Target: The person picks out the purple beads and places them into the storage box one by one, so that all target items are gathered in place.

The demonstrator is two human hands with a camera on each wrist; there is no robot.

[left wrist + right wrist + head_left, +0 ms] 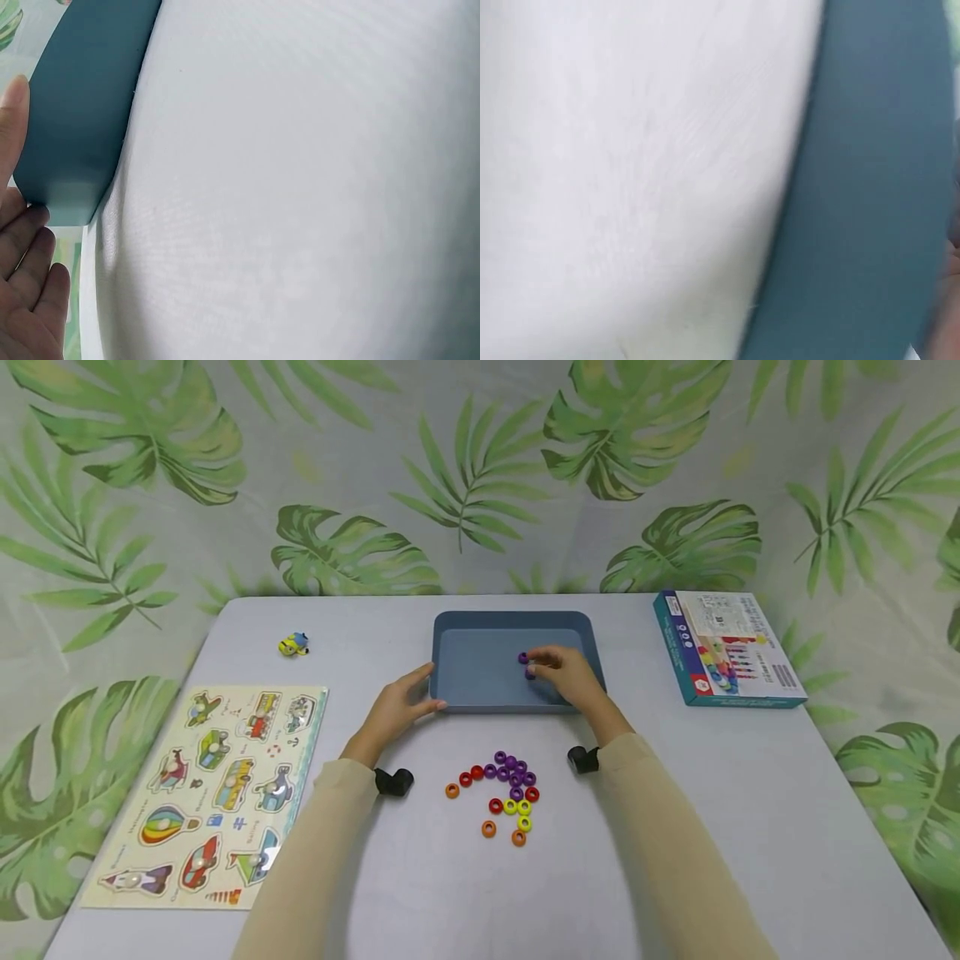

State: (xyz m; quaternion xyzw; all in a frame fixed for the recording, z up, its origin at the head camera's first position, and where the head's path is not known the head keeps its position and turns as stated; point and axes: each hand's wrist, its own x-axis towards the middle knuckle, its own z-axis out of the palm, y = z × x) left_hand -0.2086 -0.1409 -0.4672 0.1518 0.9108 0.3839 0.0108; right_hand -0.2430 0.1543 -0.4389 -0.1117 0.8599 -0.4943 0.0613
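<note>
"Purple beads (523, 657), two of 'em, are by the R hand (567, 675), in or just over the blue tray (480, 668). Is it holding one?"

"Can't tell. Thumb & finger are close together, tips rt at the beads."

"And the L hand (401, 703)?"

"Fingers & thumb spread wide, touching the tray's near L corner."

"Looks like this bit is putting beads in, I guess. How do you do it well?"

"Go low, set each bead flat, then let go soft, b/c they're round & could roll. L hand should press the tray a bit so it won't slide. No tipping!"

"What abt the other beads (516, 781) on the table (810, 827)?"

"Purple, red, yellow & orange, loose, in front of the tray. Prob best to pick 'em w/ fingertips, so you don't bump the rest."
</note>
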